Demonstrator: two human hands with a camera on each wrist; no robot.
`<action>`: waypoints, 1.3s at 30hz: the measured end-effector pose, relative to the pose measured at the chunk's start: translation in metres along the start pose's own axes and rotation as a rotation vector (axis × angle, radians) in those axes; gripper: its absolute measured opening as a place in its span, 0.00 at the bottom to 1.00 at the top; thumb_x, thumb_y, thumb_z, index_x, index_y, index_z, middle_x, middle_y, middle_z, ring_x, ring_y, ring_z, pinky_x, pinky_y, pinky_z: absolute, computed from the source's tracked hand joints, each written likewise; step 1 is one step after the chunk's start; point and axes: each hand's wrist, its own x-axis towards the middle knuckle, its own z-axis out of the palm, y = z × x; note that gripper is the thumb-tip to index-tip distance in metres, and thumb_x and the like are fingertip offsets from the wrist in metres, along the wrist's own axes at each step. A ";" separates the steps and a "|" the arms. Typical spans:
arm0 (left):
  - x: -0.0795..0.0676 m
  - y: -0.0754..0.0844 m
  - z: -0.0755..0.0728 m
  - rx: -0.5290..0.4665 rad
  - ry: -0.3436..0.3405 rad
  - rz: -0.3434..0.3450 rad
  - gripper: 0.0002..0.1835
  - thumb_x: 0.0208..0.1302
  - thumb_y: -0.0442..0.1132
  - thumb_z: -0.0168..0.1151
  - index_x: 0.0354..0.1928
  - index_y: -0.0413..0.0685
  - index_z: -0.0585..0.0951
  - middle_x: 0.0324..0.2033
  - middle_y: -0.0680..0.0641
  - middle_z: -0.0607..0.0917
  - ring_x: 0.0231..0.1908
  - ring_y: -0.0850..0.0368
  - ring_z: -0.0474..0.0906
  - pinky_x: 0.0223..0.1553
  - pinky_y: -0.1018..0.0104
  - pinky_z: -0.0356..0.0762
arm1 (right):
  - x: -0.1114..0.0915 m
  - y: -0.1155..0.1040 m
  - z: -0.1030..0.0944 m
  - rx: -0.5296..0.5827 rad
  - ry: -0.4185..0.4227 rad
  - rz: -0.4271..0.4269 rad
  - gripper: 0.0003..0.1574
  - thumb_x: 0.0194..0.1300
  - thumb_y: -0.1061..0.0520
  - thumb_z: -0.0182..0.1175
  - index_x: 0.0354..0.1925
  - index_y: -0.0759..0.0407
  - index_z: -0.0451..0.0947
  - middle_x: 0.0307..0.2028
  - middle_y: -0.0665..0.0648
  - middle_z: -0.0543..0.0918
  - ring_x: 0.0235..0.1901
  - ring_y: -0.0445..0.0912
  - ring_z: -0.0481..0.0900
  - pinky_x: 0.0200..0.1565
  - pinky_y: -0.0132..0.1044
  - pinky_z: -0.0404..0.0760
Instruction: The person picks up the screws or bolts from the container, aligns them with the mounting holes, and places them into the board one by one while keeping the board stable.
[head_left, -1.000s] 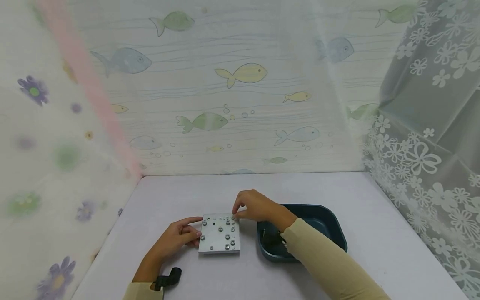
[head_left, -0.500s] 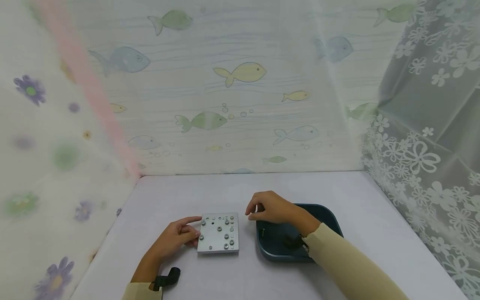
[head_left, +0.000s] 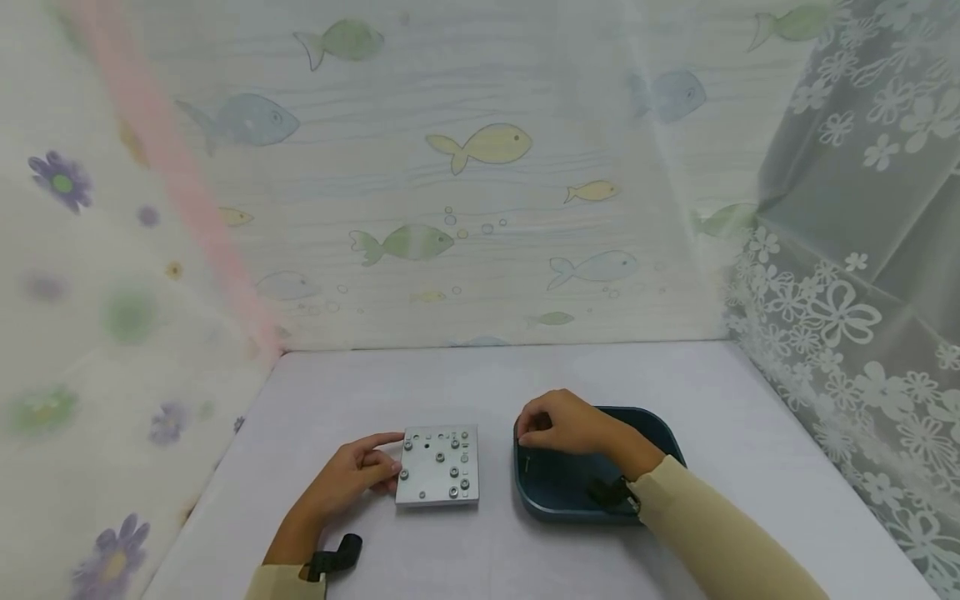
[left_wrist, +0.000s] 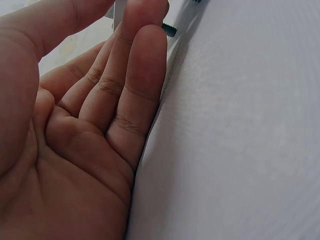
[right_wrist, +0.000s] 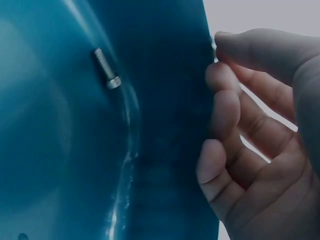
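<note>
My left hand holds the left edge of a square silver metal plate on the table, index finger along the far left corner. Several socket-head screws stand in the plate's holes. In the left wrist view, a threaded screw end shows past the fingertips of my left hand. Over the far left rim of a dark teal tray, my right hand hovers with loosely bent fingers. Nothing shows in the right hand. A single screw lies in the tray, below those fingers.
The white table extends around the plate and the tray. Fish-patterned fabric hangs behind it. Flowered curtains stand at both sides. A black wrist camera is strapped to the left wrist.
My right hand has left the plate's far right corner and moved right to the tray, uncovering the screw inside. The left hand and the plate have stayed in place.
</note>
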 end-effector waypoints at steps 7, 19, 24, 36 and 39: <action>-0.001 0.004 0.000 -0.001 -0.013 0.024 0.34 0.70 0.40 0.68 0.74 0.42 0.69 0.37 0.42 0.90 0.34 0.49 0.87 0.40 0.62 0.87 | -0.001 0.005 -0.002 0.000 -0.089 0.047 0.03 0.69 0.53 0.69 0.41 0.43 0.88 0.34 0.39 0.85 0.34 0.37 0.81 0.40 0.33 0.82; 0.000 0.001 -0.001 0.002 -0.014 0.021 0.34 0.70 0.41 0.69 0.74 0.42 0.70 0.36 0.43 0.90 0.34 0.50 0.87 0.40 0.62 0.87 | -0.002 0.019 0.007 -0.032 -0.179 0.092 0.11 0.66 0.55 0.72 0.47 0.44 0.89 0.30 0.41 0.83 0.30 0.36 0.78 0.33 0.31 0.79; 0.002 -0.001 0.000 0.001 -0.006 0.009 0.34 0.69 0.42 0.69 0.74 0.45 0.71 0.36 0.44 0.90 0.34 0.49 0.88 0.40 0.62 0.87 | -0.002 0.025 0.011 -0.055 -0.182 0.107 0.12 0.66 0.57 0.71 0.45 0.39 0.89 0.31 0.40 0.83 0.31 0.36 0.79 0.34 0.31 0.80; 0.002 -0.001 -0.001 -0.001 -0.003 0.008 0.33 0.69 0.42 0.70 0.73 0.46 0.71 0.36 0.43 0.90 0.35 0.47 0.88 0.40 0.62 0.87 | -0.003 0.024 0.014 -0.054 -0.156 0.133 0.11 0.62 0.59 0.74 0.40 0.42 0.89 0.30 0.41 0.83 0.31 0.38 0.80 0.33 0.33 0.81; 0.002 -0.003 -0.001 -0.001 0.000 0.006 0.33 0.69 0.43 0.70 0.73 0.46 0.71 0.36 0.43 0.90 0.35 0.47 0.88 0.40 0.62 0.87 | -0.004 0.023 0.016 -0.043 -0.154 0.142 0.10 0.62 0.60 0.73 0.38 0.43 0.88 0.30 0.41 0.84 0.31 0.38 0.81 0.35 0.33 0.82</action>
